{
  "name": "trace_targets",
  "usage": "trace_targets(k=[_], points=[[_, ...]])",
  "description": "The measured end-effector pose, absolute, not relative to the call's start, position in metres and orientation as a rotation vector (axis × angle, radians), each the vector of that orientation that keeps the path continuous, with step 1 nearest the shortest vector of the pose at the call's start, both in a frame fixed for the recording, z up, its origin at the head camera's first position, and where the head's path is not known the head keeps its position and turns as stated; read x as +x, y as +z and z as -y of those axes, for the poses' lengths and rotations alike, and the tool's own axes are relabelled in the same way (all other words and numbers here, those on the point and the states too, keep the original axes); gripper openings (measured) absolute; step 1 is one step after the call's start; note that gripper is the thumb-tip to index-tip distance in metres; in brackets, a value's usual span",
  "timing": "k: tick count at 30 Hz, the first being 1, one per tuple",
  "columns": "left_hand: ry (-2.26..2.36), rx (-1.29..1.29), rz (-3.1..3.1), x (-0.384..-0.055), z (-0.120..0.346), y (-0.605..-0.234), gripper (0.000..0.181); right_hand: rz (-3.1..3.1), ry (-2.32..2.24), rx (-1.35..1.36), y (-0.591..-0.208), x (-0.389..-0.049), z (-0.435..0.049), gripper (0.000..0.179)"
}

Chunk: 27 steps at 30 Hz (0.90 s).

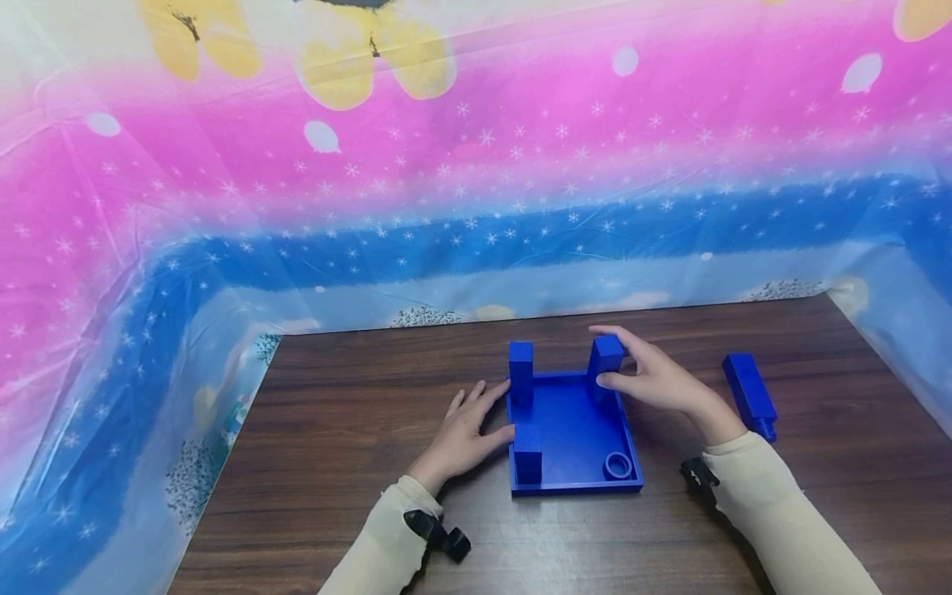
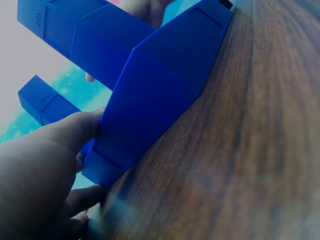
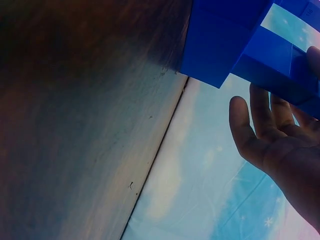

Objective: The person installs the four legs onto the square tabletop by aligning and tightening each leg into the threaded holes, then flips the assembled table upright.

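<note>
A blue square tray point(image 1: 568, 438) lies on the table, with upright blue posts at three corners: far left point(image 1: 521, 372), near left point(image 1: 528, 459) and far right point(image 1: 610, 354). At its near right corner is a round threaded-looking socket point(image 1: 617, 466). My right hand point(image 1: 658, 376) holds the far right post between thumb and fingers; the right wrist view shows those fingers point(image 3: 260, 117) along the post point(image 3: 272, 55). My left hand point(image 1: 461, 438) rests against the tray's left side, fingers spread, thumb near the near left post. In the left wrist view its fingertips touch the tray wall point(image 2: 145, 105).
A loose blue post point(image 1: 751, 388) with a narrow threaded end lies on the wooden table point(image 1: 357, 446), to the right of the tray. A patterned pink and blue cloth point(image 1: 476, 190) hangs behind the table and at its sides.
</note>
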<state>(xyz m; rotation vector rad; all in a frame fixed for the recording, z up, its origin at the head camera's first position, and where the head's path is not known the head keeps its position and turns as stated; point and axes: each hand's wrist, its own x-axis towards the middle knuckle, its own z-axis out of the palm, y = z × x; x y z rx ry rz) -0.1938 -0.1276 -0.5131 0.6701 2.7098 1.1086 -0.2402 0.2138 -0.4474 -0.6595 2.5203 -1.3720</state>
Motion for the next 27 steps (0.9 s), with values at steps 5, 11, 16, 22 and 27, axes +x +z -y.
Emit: trace_targets(k=[5, 11, 16, 22, 27], points=[[1.106, 0.67, -2.705, -0.1936, 0.1273, -0.5129, 0.072, -2.545, -1.356, -0.676, -0.4501, -0.2409, -0.2141, 0.074], [1.108, 0.673, -2.708, -0.194, 0.127, -0.5127, 0.072, -2.587, -1.331, -0.692, -0.4522, -0.2418, -0.2135, 0.074], [1.11, 0.67, -2.705, -0.1935, 0.127, -0.5128, 0.072, -2.609, -1.314, -0.681, -0.4526, -0.2413, -0.2133, 0.075], [1.111, 0.682, -2.7, -0.1936, 0.1278, -0.5124, 0.073, -2.651, -1.278, -0.683, -0.4514, -0.2411, -0.2141, 0.076], [1.118, 0.699, -2.693, -0.1943, 0.1293, -0.5117, 0.073, -2.699, -1.267, -0.709, -0.4509, -0.2422, -0.2148, 0.063]])
